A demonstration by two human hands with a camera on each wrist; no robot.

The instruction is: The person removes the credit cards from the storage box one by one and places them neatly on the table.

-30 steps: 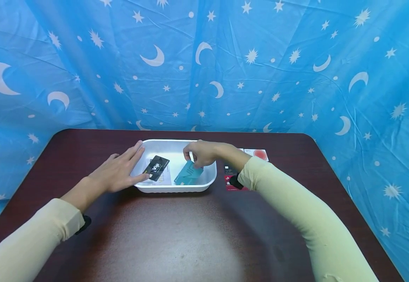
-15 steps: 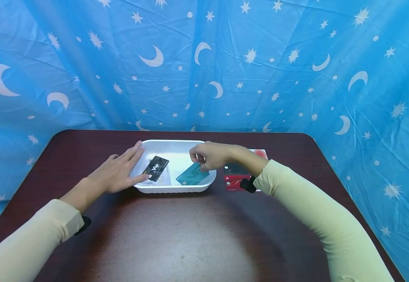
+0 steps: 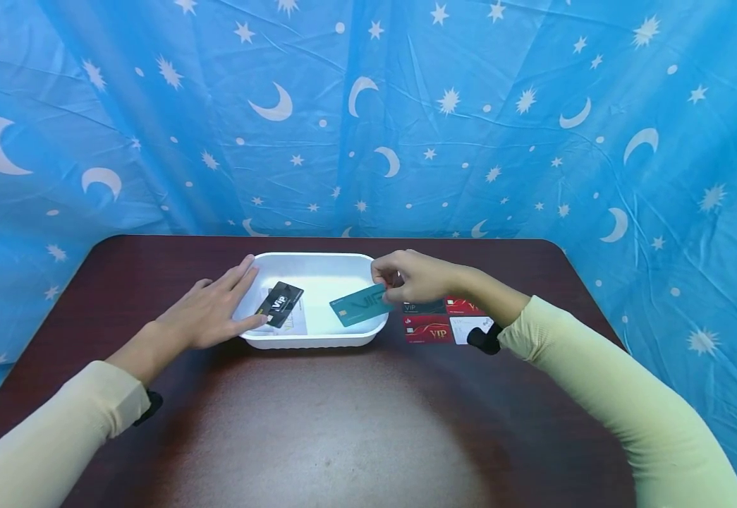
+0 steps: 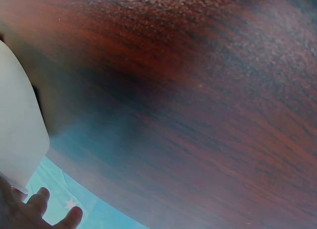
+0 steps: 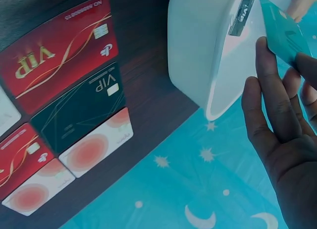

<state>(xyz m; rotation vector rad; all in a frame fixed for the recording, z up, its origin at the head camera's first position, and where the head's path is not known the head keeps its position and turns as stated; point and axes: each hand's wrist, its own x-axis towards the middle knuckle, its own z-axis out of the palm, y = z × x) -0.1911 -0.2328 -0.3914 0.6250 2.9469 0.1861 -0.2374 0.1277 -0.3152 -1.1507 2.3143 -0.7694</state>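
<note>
My right hand (image 3: 422,276) pinches a teal VIP card (image 3: 360,307) by its right end, over the right side of a white plastic tray (image 3: 311,341). In the right wrist view the same teal card (image 5: 280,33) sits between thumb and fingertip. My left hand (image 3: 212,310) rests at the tray's left rim, fingers extended, its thumb near a black VIP card (image 3: 283,300). That black card lies inside the tray, on top of a pale card (image 3: 297,323). Only part of the left hand (image 4: 34,209) shows in the left wrist view.
Right of the tray, cards lie in close rows on the dark wooden table (image 3: 330,423): a red VIP card (image 5: 59,50), a dark green VIP card (image 5: 81,107), a white card with red circles (image 5: 96,149) and others. A blue curtain (image 3: 317,162) hangs behind.
My right hand has moved right, bringing the teal card up and toward the tray's right rim. More of the cards on the table now show. My left hand stays in place.
</note>
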